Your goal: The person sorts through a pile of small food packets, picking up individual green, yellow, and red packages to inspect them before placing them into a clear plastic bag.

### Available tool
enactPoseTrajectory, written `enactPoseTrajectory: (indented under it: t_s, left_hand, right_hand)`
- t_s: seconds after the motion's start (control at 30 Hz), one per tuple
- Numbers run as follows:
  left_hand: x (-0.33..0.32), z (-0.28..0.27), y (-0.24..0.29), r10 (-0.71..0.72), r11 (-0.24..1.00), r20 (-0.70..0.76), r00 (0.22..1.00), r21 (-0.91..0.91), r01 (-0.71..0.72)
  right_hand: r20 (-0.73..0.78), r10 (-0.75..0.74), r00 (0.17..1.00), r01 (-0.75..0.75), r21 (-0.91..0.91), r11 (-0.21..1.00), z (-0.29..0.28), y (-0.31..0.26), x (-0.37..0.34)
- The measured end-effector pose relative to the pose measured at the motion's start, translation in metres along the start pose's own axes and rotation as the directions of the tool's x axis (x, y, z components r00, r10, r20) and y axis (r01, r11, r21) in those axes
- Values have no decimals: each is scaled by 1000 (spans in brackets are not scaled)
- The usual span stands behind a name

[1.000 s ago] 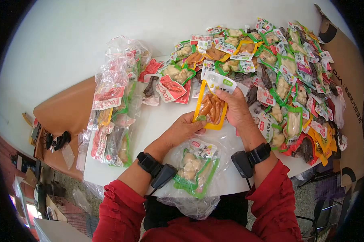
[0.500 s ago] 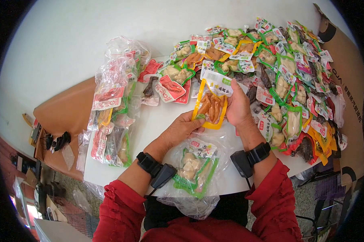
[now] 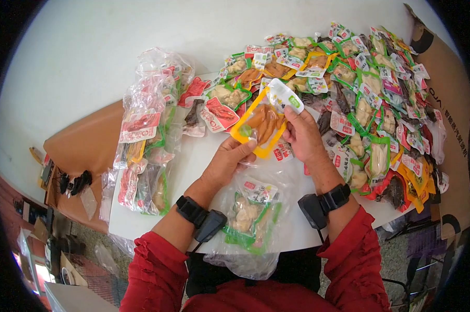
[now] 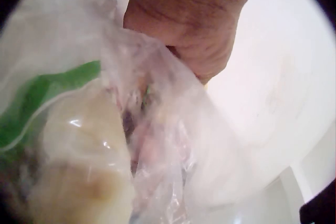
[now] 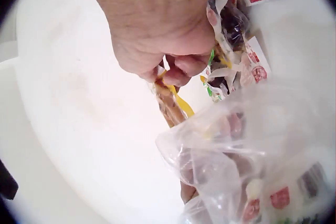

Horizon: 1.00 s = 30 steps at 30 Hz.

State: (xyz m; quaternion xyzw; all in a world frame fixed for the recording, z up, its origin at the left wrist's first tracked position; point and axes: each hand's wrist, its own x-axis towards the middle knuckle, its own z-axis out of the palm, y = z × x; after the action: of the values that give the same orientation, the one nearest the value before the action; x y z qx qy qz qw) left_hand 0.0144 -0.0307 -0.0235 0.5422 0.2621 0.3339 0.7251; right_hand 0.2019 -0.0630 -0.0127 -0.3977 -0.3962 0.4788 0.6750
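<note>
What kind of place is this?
Probably a small packing or sorting spot, perhaps in a shop or home: a big pile of sealed food packets on a white table, filled clear bags, and a large cardboard box alongside.

bare tabletop (image 3: 192, 156) gap left, packet heap (image 3: 364, 110) right

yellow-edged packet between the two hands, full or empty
Filled: brown pieces show through the clear front of the yellow-edged packet, which the left hand and right hand hold.
</note>
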Motion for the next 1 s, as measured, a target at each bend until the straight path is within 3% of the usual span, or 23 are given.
enactPoseTrajectory:
  t_s: [0.07,0.2,0.27,0.3,0.37,0.5,0.53,0.57,0.67,0.73,0.8,0.87,1.0]
  left_hand:
    - [-5,7,2,-62,984,47,997,170,53]
    - [-2,1,-4,-105,970,49,993,224,91]
    - [1,0,-9,28,985,-75,997,175,-14]
    - [0,1,-8,29,984,-76,997,175,-15]
    - [-2,5,-5,263,957,-3,965,130,-260]
    - [1,0,-4,278,938,38,960,206,-280]
    - [4,3,-6,313,944,24,949,105,-314]
    - [6,4,-9,346,938,6,938,3,-346]
    - [13,-11,-18,375,917,118,920,96,-386]
    - [13,-7,-21,380,919,33,925,106,-381]
    - [11,-6,-19,383,920,-52,922,116,-375]
    - [6,-8,-10,138,983,-91,986,134,-126]
    - [7,-10,-6,17,999,-150,989,-26,-21]
  right_hand:
    - [-19,-2,1000,4,96,995,1,5,1]
    - [81,22,996,-34,154,987,-1,9,1]
    - [100,36,994,-50,141,989,-1,9,1]
    - [122,20,992,-35,123,992,0,8,1]
    - [145,4,989,-20,106,994,2,6,0]
    - [174,-16,985,-56,399,915,10,2,-1]
    - [212,-17,977,-96,510,855,11,0,-1]
    - [213,-17,977,-96,509,855,12,-2,-3]
    - [203,61,977,-166,552,817,12,-4,-5]
    - [118,60,991,-103,398,912,8,6,0]
    - [123,44,991,-92,412,906,3,12,4]
    - [127,28,991,-80,426,901,-1,14,6]
    - [68,-2,998,-28,434,901,3,7,2]
